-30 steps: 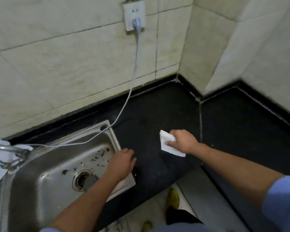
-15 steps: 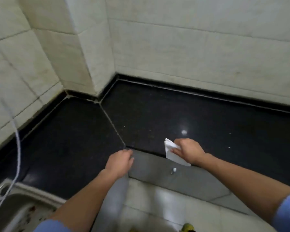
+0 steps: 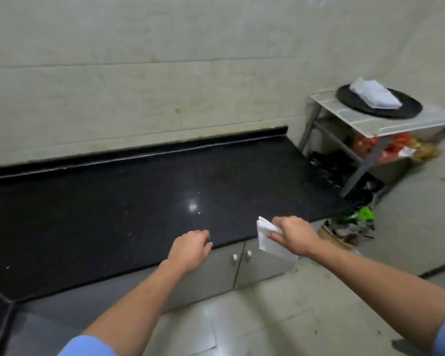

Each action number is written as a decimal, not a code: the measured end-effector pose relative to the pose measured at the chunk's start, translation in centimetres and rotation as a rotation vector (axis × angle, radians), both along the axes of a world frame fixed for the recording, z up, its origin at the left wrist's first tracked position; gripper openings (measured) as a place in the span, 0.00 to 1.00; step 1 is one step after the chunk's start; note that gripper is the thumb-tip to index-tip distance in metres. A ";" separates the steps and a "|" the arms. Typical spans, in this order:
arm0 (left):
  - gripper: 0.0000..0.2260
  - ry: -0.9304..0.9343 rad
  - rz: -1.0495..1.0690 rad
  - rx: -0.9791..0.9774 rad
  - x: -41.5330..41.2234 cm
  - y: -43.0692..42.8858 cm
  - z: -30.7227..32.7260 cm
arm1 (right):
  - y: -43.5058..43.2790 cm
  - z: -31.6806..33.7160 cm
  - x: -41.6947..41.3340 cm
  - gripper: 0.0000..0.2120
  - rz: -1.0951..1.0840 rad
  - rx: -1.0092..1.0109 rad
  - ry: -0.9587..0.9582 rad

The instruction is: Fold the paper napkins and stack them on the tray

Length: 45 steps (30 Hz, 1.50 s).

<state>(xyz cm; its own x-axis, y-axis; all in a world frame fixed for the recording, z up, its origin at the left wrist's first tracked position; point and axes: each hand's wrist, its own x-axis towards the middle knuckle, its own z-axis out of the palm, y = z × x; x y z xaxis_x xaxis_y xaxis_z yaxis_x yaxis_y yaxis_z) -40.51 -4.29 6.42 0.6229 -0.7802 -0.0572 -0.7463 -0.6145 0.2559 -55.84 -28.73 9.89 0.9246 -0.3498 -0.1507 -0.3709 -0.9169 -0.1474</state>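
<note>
My right hand grips a folded white paper napkin and holds it in the air at the front edge of the black counter. Its fingers pinch the napkin's right side, hiding part of it. My left hand hangs over the counter's front edge with the fingers curled loosely and nothing in them. Far off at the upper right a round black tray lies on a white rack top, and a pile of folded white napkins rests on it.
A metal-framed rack stands right of the counter, with red and black packets on its lower shelves. A cardboard box of clutter sits on the floor by the counter's end. Grey cabinet doors with small knobs are below the counter.
The view has swung right, from the sink and corner to the counter's right end; the rack and tray came into sight. My right hand keeps hold of the napkin.
</note>
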 end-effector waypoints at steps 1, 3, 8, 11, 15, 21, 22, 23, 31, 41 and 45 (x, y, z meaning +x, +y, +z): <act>0.11 0.007 -0.033 -0.001 -1.2 -2.5 0.0 | -2.1 0.2 -1.2 0.12 -0.027 -0.005 -0.004; 0.11 0.020 -0.098 0.005 -3.2 -7.0 0.3 | -5.7 0.6 -3.6 0.12 -0.085 -0.015 -0.015; 0.12 0.013 -0.246 0.023 -5.0 -16.5 1.1 | -13.2 0.8 -7.9 0.13 -0.217 0.004 -0.045; 0.12 0.014 -0.321 0.018 -4.1 -21.9 1.3 | -17.5 1.0 -8.9 0.12 -0.286 0.014 -0.071; 0.11 -0.015 -0.405 -0.005 -2.1 -30.4 1.6 | -23.9 2.0 -8.8 0.13 -0.355 0.026 -0.107; 0.11 -0.042 -0.544 -0.058 1.6 -43.9 4.3 | -34.4 6.7 -6.7 0.14 -0.446 0.004 -0.177; 0.11 -0.043 -0.569 -0.066 2.2 -45.9 5.0 | -35.9 7.7 -6.4 0.15 -0.462 -0.010 -0.190; 0.11 -0.049 -0.595 -0.076 2.7 -47.8 5.7 | -37.4 8.5 -6.1 0.15 -0.478 -0.026 -0.206; 0.09 -0.031 -0.670 -0.158 5.3 -60.1 9.1 | -50.0 15.2 -3.9 0.08 -0.517 -0.090 -0.323; 0.09 -0.100 -0.522 -0.274 6.9 -74.4 10.1 | -69.3 19.5 3.2 0.09 -0.305 -0.077 -0.256; 0.10 -0.136 -0.387 -0.293 6.6 -80.6 10.0 | -76.1 19.7 6.2 0.05 -0.155 0.011 -0.211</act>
